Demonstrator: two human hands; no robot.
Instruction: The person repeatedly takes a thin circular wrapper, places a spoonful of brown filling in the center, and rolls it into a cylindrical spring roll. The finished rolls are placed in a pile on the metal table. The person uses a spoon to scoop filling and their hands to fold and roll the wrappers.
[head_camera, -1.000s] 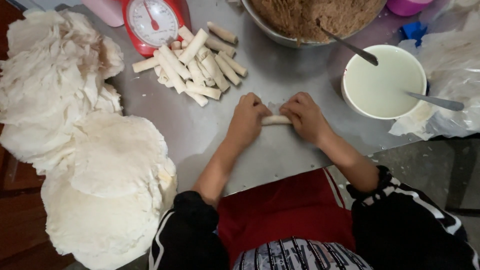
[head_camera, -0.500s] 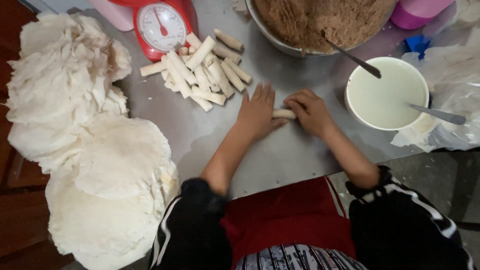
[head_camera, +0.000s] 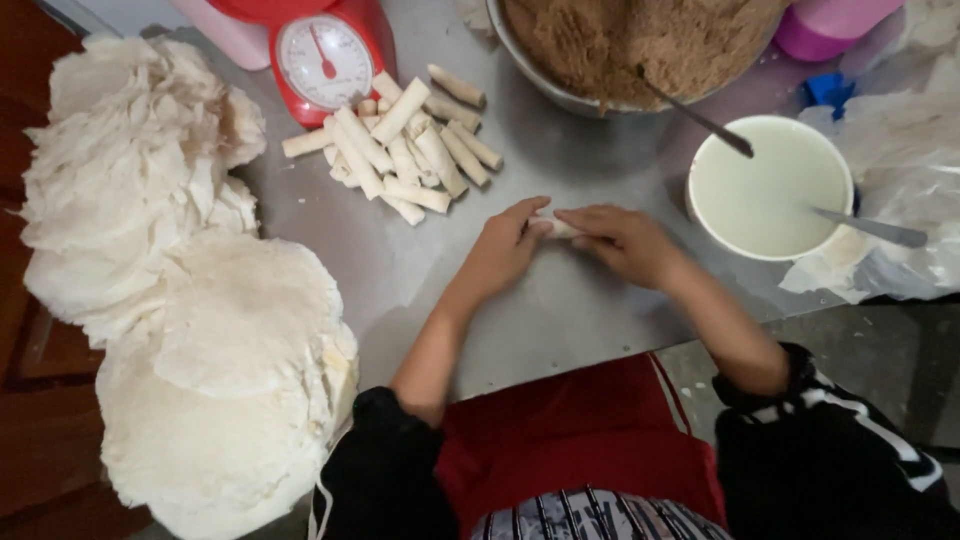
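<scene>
Roll (head_camera: 556, 228) now between shifted hands (head_camera: 500, 250)

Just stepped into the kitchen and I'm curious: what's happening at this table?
A person is rolling a small pale roll on the metal table, with the left hand and right hand at its two ends. A pile of finished rolls lies by a red kitchen scale. Round wrappers are stacked on the left; a bowl of brown filling and a white bowl stand beyond.
</scene>
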